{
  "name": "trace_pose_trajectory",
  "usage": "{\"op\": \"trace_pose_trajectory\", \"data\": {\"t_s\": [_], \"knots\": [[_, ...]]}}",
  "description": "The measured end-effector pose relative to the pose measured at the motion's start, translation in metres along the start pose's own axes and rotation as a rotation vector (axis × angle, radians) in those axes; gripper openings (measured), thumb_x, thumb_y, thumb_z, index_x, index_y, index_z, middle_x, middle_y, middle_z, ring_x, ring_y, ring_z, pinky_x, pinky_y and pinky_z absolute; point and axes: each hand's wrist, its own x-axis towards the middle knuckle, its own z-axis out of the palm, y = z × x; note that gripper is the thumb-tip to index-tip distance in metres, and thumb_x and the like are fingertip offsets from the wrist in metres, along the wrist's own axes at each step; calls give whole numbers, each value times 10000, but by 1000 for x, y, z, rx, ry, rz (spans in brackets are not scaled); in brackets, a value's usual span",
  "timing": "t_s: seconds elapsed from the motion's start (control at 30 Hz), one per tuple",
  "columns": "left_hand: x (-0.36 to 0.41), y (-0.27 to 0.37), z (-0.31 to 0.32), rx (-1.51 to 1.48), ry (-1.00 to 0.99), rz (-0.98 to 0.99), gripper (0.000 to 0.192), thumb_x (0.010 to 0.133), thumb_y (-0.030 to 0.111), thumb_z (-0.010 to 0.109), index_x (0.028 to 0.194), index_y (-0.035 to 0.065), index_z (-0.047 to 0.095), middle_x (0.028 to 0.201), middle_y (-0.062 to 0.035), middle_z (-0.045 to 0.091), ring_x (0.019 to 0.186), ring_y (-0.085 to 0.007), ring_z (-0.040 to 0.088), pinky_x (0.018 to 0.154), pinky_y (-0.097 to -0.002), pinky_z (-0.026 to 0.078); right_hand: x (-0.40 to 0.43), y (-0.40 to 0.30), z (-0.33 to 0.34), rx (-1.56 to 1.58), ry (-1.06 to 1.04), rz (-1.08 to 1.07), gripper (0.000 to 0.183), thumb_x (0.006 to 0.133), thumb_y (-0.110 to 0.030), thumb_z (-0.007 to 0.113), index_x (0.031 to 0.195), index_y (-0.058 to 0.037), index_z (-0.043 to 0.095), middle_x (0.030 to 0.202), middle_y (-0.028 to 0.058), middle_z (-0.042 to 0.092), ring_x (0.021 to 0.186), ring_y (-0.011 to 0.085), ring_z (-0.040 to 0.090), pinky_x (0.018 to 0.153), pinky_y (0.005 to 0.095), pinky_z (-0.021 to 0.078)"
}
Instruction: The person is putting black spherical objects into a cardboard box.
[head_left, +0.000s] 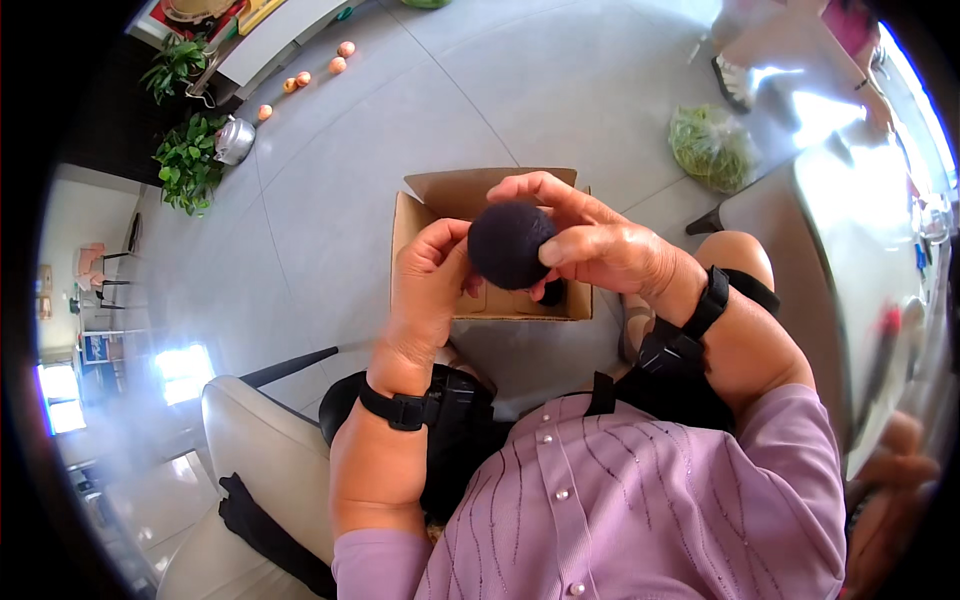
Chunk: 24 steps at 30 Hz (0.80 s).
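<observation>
A dark, round ball (510, 244), seemingly of cloth, is held in front of me at about the middle of the view. My right hand (607, 240) grips its right side, the thumb on the near face and the fingers spread around the far side. At its left edge, my left hand (439, 262) has bent fingers against the ball; the fingertips are partly hidden behind it. Beneath both hands stands an open cardboard box (581, 306) on the floor, its far flap raised. Inside, a black thing (553, 292) shows at the right, mostly covered by my hand.
A light chair (247, 420) with a black cloth (262, 525) stands at my left. To the right is a table (810, 247), with another person's hand (896, 465) blurred nearby. A bag of greens (712, 150), several round fruits (337, 65) and a kettle (235, 140) sit farther off.
</observation>
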Motion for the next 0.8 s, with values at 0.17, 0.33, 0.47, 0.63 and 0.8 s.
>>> {"op": "trace_pose_trajectory", "data": {"t_s": [0.17,0.33,0.47,0.63,0.8], "knots": [[-5,7,0,165,-40,-81,100,945,123,615,948,35,662,760,26,610,635,-44,513,568,-197,422,3,-3,8,178,99,-71,564,822,-121,645,1338,-97,421,1200,117,544,981,221,614,765,328,557],[-12,15,4,111,-261,-21,80,897,101,674,903,22,663,740,36,580,658,-32,494,580,-198,399,1,-8,11,-125,351,-114,543,815,-74,675,1306,-98,443,1160,95,551,1008,204,595,811,334,537],[-14,23,7,76,-250,5,43,871,72,676,841,47,657,727,40,535,625,-40,468,552,-203,357,4,14,-14,-712,261,-288,576,774,-74,733,1286,-94,470,1130,75,552,1023,160,561,856,313,501],[-16,12,-7,-19,84,64,86,849,102,706,801,58,650,724,31,564,611,-55,491,539,-208,382,9,20,6,-595,50,-160,574,767,-90,738,1275,-75,471,1110,84,552,1010,156,550,859,311,492],[-8,-10,-6,6,101,112,120,880,159,709,874,57,647,769,36,588,688,-54,519,635,-198,409,-11,10,11,-244,-52,4,564,786,-79,688,1292,-83,439,1076,96,534,987,189,566,784,307,544]]}}
